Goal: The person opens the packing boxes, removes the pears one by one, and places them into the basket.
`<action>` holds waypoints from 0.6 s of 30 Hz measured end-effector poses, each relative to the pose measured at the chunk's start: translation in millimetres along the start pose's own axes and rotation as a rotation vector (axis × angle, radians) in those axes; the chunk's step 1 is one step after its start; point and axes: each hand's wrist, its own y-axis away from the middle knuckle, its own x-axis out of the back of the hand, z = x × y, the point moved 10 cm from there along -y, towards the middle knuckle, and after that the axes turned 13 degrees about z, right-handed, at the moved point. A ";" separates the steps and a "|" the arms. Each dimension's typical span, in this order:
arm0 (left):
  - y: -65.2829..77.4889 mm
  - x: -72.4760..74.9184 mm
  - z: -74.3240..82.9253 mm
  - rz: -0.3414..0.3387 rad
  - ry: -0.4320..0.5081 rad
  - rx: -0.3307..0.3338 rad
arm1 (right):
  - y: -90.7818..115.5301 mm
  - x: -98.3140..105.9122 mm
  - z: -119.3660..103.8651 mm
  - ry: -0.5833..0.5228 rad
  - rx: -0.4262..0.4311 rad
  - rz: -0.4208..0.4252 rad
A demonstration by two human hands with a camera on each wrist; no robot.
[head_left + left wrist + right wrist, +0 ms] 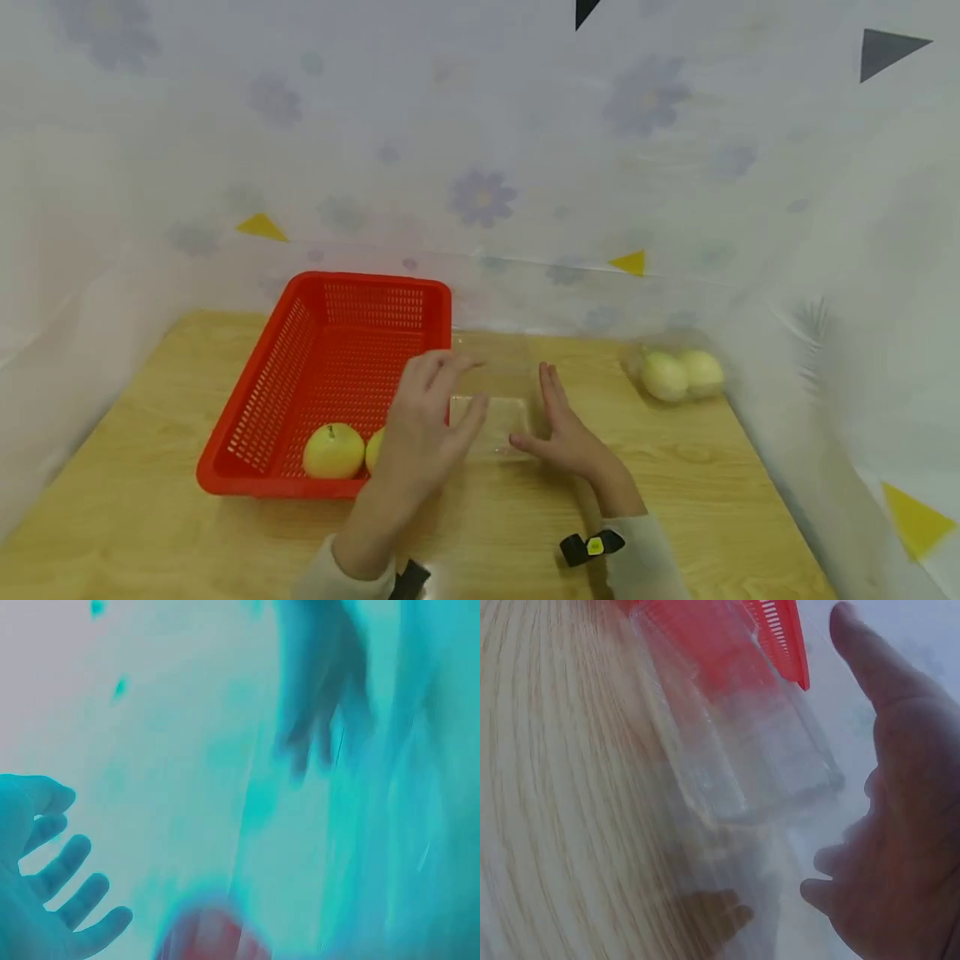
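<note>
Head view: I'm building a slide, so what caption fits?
Both hands near a clear box beside a red basket holding yellow fruit.

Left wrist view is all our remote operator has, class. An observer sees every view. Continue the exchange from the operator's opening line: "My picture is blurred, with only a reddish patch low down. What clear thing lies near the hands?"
Observer: A clear plastic container, which the right wrist view shows beside a red basket.
Operator: Can you see anything in that basket?
Observer: Yes, the head view shows two yellow fruits in it, one partly hidden by the left hand.
Operator: Is there fruit anywhere else on the table?
Observer: Yes, two pale yellow fruits sit side by side towards its right edge, apart from the right hand.
</note>
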 end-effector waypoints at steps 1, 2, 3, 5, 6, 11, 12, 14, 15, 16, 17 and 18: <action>4.4 -9.9 11.3 -0.016 0.024 -0.008 | 2.2 4.9 1.0 -0.002 0.017 0.014; 9.0 -20.3 22.2 -0.037 0.043 -0.018 | 4.7 10.6 1.8 -0.002 0.032 0.027; 13.3 -30.9 31.9 -0.055 0.056 -0.032 | 7.2 16.9 3.5 0.003 0.039 0.036; 20.5 -53.1 47.4 -0.095 0.080 -0.043 | 12.6 32.7 8.8 0.014 0.040 0.060; 23.3 -64.6 52.7 -0.117 0.089 -0.045 | 15.3 41.7 12.8 0.028 0.035 0.075; 30.5 -117.0 70.7 -0.187 0.104 -0.065 | 25.2 90.8 33.6 0.143 0.064 0.183; 31.4 -126.5 73.8 -0.205 0.095 -0.069 | 26.8 100.4 37.4 0.181 0.080 0.209; 33.0 -144.4 81.4 -0.244 0.070 -0.082 | 29.4 118.4 44.7 0.252 0.126 0.260; 34.0 -153.4 84.9 -0.264 0.052 -0.088 | 30.5 127.0 48.0 0.284 0.149 0.283; 34.0 -161.5 88.7 -0.281 0.032 -0.099 | 31.3 134.7 51.8 0.314 0.172 0.302; 33.8 -169.1 92.4 -0.298 0.016 -0.105 | 32.0 142.3 56.1 0.345 0.192 0.319; 33.8 -176.8 95.1 -0.316 -0.002 -0.108 | 32.7 150.0 60.4 0.371 0.210 0.337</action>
